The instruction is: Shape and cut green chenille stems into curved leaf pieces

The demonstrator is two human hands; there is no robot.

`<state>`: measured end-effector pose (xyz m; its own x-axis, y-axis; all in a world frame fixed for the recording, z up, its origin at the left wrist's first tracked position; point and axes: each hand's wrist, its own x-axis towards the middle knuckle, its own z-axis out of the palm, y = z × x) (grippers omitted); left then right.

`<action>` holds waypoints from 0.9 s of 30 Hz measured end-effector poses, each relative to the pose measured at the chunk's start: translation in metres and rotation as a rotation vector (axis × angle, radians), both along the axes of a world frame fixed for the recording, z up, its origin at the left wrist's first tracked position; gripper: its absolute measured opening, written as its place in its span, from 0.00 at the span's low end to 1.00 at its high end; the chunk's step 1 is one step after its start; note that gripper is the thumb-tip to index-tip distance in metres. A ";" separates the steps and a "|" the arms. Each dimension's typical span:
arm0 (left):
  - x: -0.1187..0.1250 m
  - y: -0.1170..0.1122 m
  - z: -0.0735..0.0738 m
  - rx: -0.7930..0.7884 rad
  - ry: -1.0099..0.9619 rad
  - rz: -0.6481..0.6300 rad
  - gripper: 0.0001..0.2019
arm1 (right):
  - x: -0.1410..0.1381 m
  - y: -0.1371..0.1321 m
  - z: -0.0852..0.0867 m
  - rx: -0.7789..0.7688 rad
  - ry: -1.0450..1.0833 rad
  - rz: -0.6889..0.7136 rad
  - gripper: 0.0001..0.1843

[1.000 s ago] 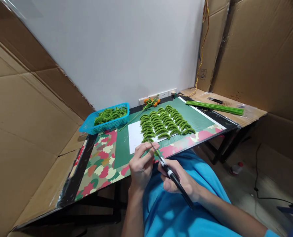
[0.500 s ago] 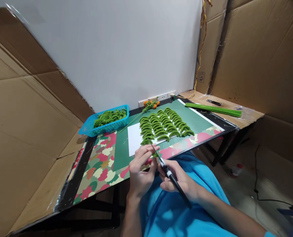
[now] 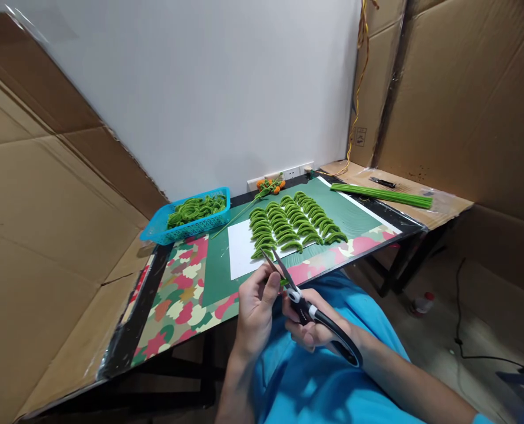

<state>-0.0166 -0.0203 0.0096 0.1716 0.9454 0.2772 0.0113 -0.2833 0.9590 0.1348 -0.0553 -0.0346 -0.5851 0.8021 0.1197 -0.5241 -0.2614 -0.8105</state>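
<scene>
We are trimming a small green fuzzy wire piece [image 3: 283, 281] at the table's [image 3: 124, 335] near edge.
Left hand [image 3: 256, 306] is pinching it steady; right hand [image 3: 317, 330] is gripping the black-handled scissors [image 3: 308, 310], blades parted—we are keeping fingertips clear.

At the near edge of the bench [image 3: 124, 347] the left hand [image 3: 255, 309] and right hand [image 3: 317, 330] meet, with the scissors [image 3: 308, 309] in the right hand. Behind them a sheet of paper [image 3: 241, 250] lies on a mat [image 3: 354, 215], with rows of curved pieces [image 3: 295, 224] on both. A basket [image 3: 186, 221] sits toward the far left corner. A bundle of sticks [image 3: 383, 195] lies at the far right corner.
</scene>
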 end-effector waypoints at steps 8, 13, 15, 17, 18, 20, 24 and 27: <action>-0.002 0.005 -0.006 0.013 -0.057 -0.075 0.19 | -0.001 -0.006 0.012 -0.092 0.035 -0.007 0.31; 0.002 0.004 -0.003 -0.026 -0.073 -0.068 0.19 | -0.002 0.001 0.006 -0.025 0.078 0.064 0.34; 0.003 0.003 -0.002 -0.023 -0.061 -0.061 0.20 | -0.003 0.001 0.005 -0.046 0.053 0.040 0.36; 0.002 0.003 -0.002 -0.022 -0.052 -0.054 0.20 | -0.005 0.000 0.005 -0.074 0.035 0.011 0.38; 0.002 0.003 -0.002 -0.027 -0.052 -0.049 0.20 | -0.005 0.000 0.005 -0.076 0.036 0.015 0.38; 0.000 0.004 -0.004 -0.043 -0.061 -0.054 0.20 | -0.006 0.000 0.004 -0.060 0.058 0.031 0.38; -0.004 0.006 -0.008 -0.041 -0.078 -0.096 0.16 | -0.006 0.001 0.000 -0.030 0.120 0.068 0.34; -0.006 0.009 -0.010 -0.027 -0.079 -0.123 0.15 | -0.006 -0.001 -0.003 -0.032 0.151 0.072 0.33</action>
